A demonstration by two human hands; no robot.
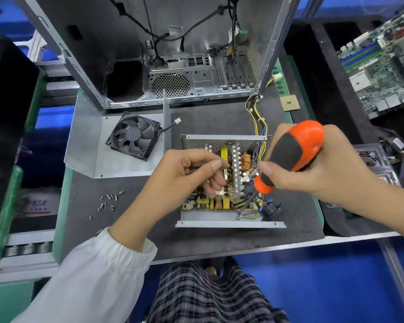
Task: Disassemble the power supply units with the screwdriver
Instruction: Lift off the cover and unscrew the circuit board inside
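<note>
Orange-handled screwdriver (pixel 287 159) slanted down-left from your gripping right hand (pixel 317 164) toward the ground screw (pixel 238 215). Your left hand (pixel 184 173), fingers curled, steadied components inside the power supply unit (pixel 230 223).

Both hands' fingers (pixel 216 165) curled.

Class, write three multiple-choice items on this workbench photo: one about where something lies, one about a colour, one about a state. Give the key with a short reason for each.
1. Where does the loose fan lie?
A. on the metal cover left of the power supply
B. inside the computer case
C. on the motherboard

2. What colour is the screwdriver handle?
A. blue and white
B. orange and black
C. all green

3. How is the power supply?
A. closed
B. open, circuit board showing
C. wrapped in plastic

Key: 1 A, the fan rests on the metal cover. 2 B, the right hand grips an orange-and-black handle. 3 B, coils and heatsinks show beside the left hand.
</note>
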